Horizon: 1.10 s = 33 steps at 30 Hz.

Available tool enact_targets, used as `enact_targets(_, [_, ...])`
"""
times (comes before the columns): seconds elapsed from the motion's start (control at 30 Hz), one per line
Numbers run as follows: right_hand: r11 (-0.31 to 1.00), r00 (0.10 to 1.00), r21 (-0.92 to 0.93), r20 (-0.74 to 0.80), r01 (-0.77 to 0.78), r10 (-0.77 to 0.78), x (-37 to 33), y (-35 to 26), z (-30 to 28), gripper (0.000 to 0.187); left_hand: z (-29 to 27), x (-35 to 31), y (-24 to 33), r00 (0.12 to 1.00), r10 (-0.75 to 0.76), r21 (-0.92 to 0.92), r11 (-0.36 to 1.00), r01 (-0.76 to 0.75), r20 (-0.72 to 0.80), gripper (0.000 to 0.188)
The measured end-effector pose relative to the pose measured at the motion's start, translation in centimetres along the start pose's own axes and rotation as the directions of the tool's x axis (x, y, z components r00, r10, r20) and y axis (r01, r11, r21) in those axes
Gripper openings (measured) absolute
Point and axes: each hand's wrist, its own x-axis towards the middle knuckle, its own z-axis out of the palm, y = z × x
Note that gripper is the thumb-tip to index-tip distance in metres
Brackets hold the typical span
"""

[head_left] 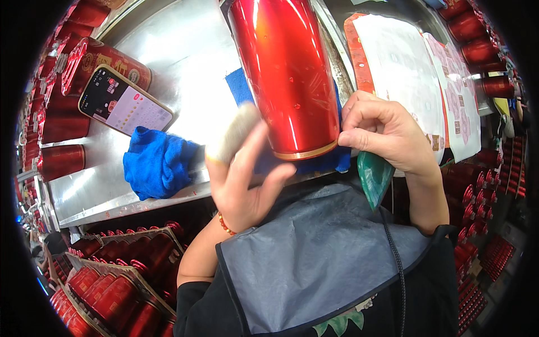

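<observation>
A large glossy red cylinder (289, 78) with a gold rim at its near end lies on a blue cloth (238, 84) before me. My left hand (241, 182) is at the cylinder's near left side, thumb and fingers apart, with a blurred whitish covering over some fingers. Against the right side of the near rim, my right hand (387, 132) has thumb and forefinger pinched together; whatever is between them is too small to make out. Just under that hand hangs a glossy green pointed piece (373, 177), close to a black cord (397, 253).
On the metal worktop (168, 50) lie a crumpled blue cloth (157, 163) and a lit phone (124, 101) leaning against a red canister (112, 64). Printed white sheets (393, 73) are at the right. Crates of red canisters (106, 292) stand below left; more red canisters line both sides.
</observation>
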Motion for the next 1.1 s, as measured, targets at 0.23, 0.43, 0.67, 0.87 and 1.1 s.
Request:
enact_targets(0.23, [1.0, 1.0, -0.011, 0.011, -0.024, 0.024, 0.2, 0.1, -0.2, 0.014, 0.3, 1.0, 1.5, 0.922, 0.386, 0.068, 0.92, -0.387, 0.027, 0.03])
enact_targets(0.43, [0.995, 0.999, -0.091, -0.022, 0.034, -0.036, -0.6, -0.4, -0.3, 0.014, 1.9, 2.9, 2.1, 0.952, 0.307, 0.166, 0.938, -0.304, 0.012, 0.049])
enact_targets(0.67, [0.984, 0.992, -0.123, -0.007, 0.126, -0.128, -2.2, -1.5, -0.7, 0.01, 1.5, 3.6, 0.6, 0.998, 0.058, 0.162, 0.985, -0.06, 0.018, 0.095])
enact_targets(0.87, [0.994, 1.0, -0.11, 0.004, 0.017, -0.016, -2.0, -1.5, -1.0, 0.009, 1.4, 3.1, 0.2, 0.997, 0.066, 0.159, 0.985, -0.069, 0.025, 0.095])
enact_targets(1.1, [0.997, 0.999, -0.067, 0.01, -0.044, 0.045, -1.2, -1.3, -0.7, 0.008, 1.3, 2.9, 0.3, 1.0, 0.013, 0.075, 0.997, -0.014, 0.023, 0.096])
